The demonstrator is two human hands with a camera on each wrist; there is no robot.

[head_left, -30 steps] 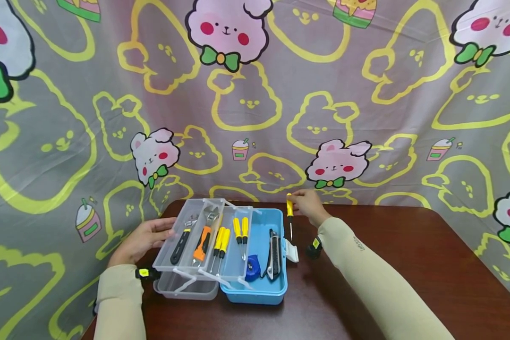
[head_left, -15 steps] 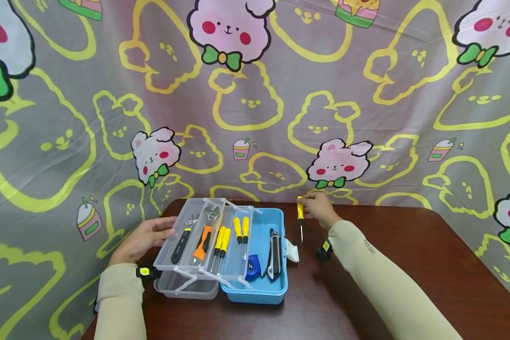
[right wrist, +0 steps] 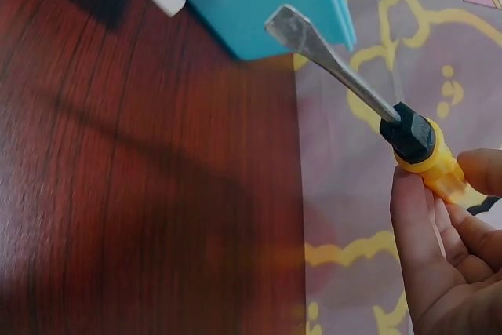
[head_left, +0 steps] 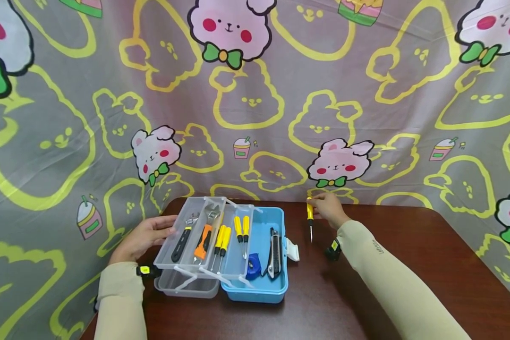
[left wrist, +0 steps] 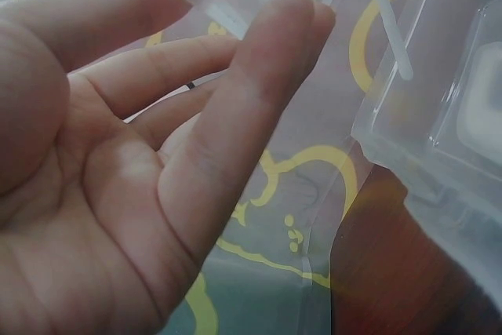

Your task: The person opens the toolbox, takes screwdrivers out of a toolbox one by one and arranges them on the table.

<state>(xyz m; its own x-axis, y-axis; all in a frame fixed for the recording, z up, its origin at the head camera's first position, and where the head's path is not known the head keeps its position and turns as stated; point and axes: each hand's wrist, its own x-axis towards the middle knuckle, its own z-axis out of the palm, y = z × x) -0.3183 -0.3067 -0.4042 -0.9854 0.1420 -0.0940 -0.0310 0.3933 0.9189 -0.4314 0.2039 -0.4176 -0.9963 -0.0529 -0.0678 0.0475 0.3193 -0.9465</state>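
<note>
My right hand (head_left: pixel 329 208) pinches the yellow handle of a flathead screwdriver (head_left: pixel 310 217) right of the toolbox, its shaft pointing down. In the right wrist view, the flat metal tip (right wrist: pixel 294 29) and black collar show clearly. My left hand (head_left: pixel 146 236) holds the left edge of the toolbox's raised clear tray (head_left: pixel 161 257); in the left wrist view its fingers (left wrist: pixel 227 139) meet the clear plastic. On the tray lie a black-handled wrench (head_left: pixel 181 245), an orange-handled adjustable wrench (head_left: pixel 204 241) and several yellow screwdrivers (head_left: pixel 223 243).
The blue toolbox base (head_left: pixel 255 295) stands open on the brown table (head_left: pixel 386 264), holding a utility knife (head_left: pixel 275 255) and a blue tape measure (head_left: pixel 253 267). A white latch (head_left: pixel 293 251) sticks out on its right. Patterned cloth (head_left: pixel 255 108) hangs behind and at the left.
My right hand has moved to the right, away from the toolbox, with the screwdriver in it. My left hand stays at the tray's edge.
</note>
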